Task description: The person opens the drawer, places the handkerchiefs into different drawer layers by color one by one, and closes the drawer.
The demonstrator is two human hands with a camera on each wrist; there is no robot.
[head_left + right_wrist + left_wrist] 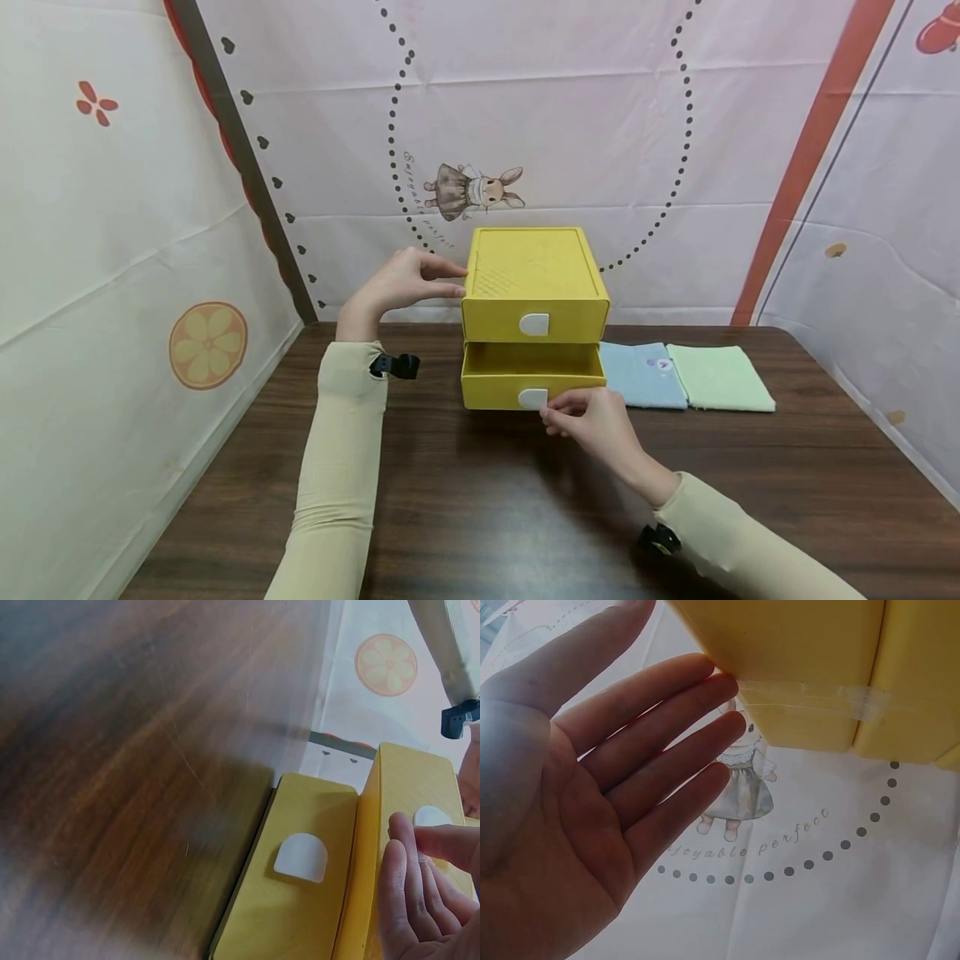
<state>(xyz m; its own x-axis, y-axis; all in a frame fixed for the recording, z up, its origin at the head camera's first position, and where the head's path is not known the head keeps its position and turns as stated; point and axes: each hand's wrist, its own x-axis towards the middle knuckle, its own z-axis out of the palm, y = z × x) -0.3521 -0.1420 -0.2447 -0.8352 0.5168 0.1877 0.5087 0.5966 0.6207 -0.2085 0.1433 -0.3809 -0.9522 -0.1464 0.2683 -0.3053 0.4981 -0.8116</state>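
A yellow drawer cabinet (538, 265) stands at the back of the table with its middle drawer (491, 392) pulled partway out. I see no contents in the visible part of that drawer. My right hand (592, 423) pinches the edge of its white handle (532, 399) between thumb and fingertips. My left hand (401, 279) steadies the cabinet's left side, fingers nearly straight and fingertips right at the yellow wall (795, 645). Above, the top drawer (491, 321) is pushed in. The bottom drawer (330, 802), also pushed in, shows in the right wrist view but is hidden in the head view.
Right of the cabinet, a folded blue cloth (641, 375) and a folded green cloth (720, 379) lie side by side on the dark wooden table (465, 517). A printed fabric backdrop (570, 125) hangs close behind. Clear tape (840, 701) runs along the cabinet's side.
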